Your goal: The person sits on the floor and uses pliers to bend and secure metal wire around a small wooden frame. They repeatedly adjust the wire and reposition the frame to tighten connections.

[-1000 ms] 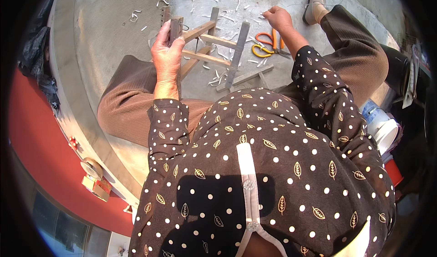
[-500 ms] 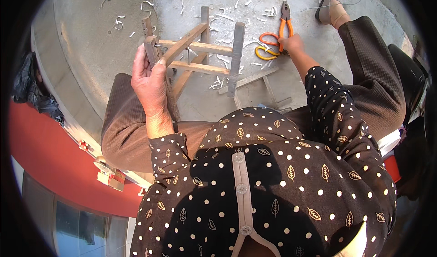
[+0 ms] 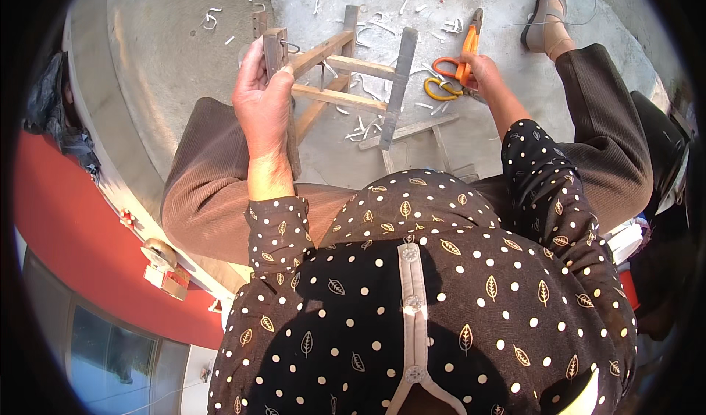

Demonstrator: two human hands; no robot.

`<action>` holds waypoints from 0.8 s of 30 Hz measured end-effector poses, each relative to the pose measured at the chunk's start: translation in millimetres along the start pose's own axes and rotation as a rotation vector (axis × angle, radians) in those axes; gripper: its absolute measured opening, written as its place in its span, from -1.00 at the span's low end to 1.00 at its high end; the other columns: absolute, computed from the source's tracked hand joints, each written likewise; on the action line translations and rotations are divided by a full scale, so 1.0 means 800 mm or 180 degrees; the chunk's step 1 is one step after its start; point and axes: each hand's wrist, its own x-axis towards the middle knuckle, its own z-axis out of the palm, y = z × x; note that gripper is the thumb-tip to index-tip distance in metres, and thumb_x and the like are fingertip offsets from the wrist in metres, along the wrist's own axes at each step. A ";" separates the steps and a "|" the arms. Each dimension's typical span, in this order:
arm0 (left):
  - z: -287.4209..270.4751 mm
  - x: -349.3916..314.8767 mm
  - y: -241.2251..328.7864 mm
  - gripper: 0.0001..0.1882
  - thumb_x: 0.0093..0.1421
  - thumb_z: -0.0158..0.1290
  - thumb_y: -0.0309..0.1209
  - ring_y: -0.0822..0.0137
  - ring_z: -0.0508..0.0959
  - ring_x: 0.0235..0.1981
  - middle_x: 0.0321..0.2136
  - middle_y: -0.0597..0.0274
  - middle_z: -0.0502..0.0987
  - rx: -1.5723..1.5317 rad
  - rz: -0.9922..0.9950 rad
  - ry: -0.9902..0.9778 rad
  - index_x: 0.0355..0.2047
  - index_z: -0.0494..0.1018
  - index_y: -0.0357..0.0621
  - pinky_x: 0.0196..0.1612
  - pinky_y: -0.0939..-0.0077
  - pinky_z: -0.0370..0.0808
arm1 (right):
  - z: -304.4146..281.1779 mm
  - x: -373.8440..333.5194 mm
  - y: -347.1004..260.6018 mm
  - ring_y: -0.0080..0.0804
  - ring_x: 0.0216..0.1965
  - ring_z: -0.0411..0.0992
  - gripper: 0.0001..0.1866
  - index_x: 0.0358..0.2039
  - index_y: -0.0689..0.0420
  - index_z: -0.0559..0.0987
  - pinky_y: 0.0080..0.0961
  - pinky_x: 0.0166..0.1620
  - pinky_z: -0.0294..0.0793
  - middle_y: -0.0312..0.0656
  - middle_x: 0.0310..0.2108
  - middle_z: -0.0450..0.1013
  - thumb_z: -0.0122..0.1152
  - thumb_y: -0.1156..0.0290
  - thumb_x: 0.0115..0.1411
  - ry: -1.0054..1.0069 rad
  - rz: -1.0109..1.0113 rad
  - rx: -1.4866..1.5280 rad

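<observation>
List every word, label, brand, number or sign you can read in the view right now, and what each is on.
No text can be read anywhere.
Wooden frame in the left hand, orange-handled pliers in the right hand: no legible marking shows.
Small box at lower left: any print is too small and blurred to read.
Dark top: dots and leaves, no lettering visible.

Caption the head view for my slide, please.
Left hand holding a wooden frame, right hand gripping orange-handled pliers near scattered white scraps.
</observation>
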 end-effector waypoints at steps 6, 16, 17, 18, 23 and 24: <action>0.002 0.018 -0.025 -0.45 0.02 0.05 -0.62 0.39 0.51 -0.09 -0.08 0.09 0.50 -0.0166 0.0272 -0.0009 0.09 0.32 -0.39 0.02 0.51 0.42 | 0.000 -0.043 -0.051 -0.42 -0.53 0.37 -0.61 -0.12 0.31 0.32 -0.54 -0.58 0.33 0.03 -0.37 0.38 0.07 0.33 0.11 -0.0676 -0.0247 0.1920; 0.008 0.035 -0.049 -0.47 -0.05 0.06 -0.61 0.54 0.51 -0.26 -0.26 0.30 0.55 -0.0239 0.0495 -0.0044 0.03 0.41 -0.31 -0.14 0.65 0.42 | -0.008 -0.266 -0.056 -0.24 -0.22 0.45 -0.27 0.13 0.32 0.26 -0.35 -0.14 0.44 0.07 -0.13 0.41 0.23 0.24 -0.02 -0.3532 -0.1756 0.2305; 0.008 0.036 -0.050 -0.47 -0.05 0.07 -0.60 0.54 0.51 -0.27 -0.26 0.31 0.56 -0.0253 0.0492 -0.0035 0.03 0.41 -0.31 -0.14 0.65 0.43 | -0.005 -0.271 -0.052 -0.26 -0.22 0.46 -0.25 0.13 0.31 0.25 -0.36 -0.13 0.45 0.05 -0.13 0.42 0.27 0.25 -0.05 -0.3395 -0.1858 0.1980; 0.009 0.036 -0.050 -0.47 -0.05 0.07 -0.59 0.54 0.51 -0.27 -0.27 0.32 0.56 -0.0267 0.0487 -0.0023 0.03 0.42 -0.30 -0.15 0.65 0.43 | -0.002 -0.273 -0.049 -0.29 -0.23 0.47 -0.22 0.13 0.29 0.25 -0.36 -0.12 0.46 0.04 -0.13 0.43 0.31 0.26 -0.08 -0.3253 -0.1953 0.1657; 0.012 0.044 -0.047 -0.48 -0.05 0.07 -0.57 0.56 0.51 -0.31 -0.30 0.35 0.56 -0.0138 0.0554 -0.0105 0.01 0.44 -0.25 -0.17 0.65 0.43 | 0.047 -0.278 -0.045 -0.67 -0.61 0.24 -0.60 -0.15 0.18 0.40 -0.70 -0.62 0.16 -0.36 -0.51 0.30 0.26 0.40 -0.02 -0.1910 -0.1585 0.0625; 0.010 0.045 -0.048 -0.48 -0.05 0.07 -0.57 0.56 0.51 -0.32 -0.30 0.36 0.56 -0.0078 0.0578 -0.0099 0.01 0.44 -0.24 -0.17 0.65 0.43 | 0.049 -0.273 -0.041 -0.68 -0.63 0.21 -0.65 -0.17 0.18 0.41 -0.70 -0.64 0.12 -0.35 -0.52 0.30 0.23 0.43 0.00 -0.2251 -0.1290 0.0752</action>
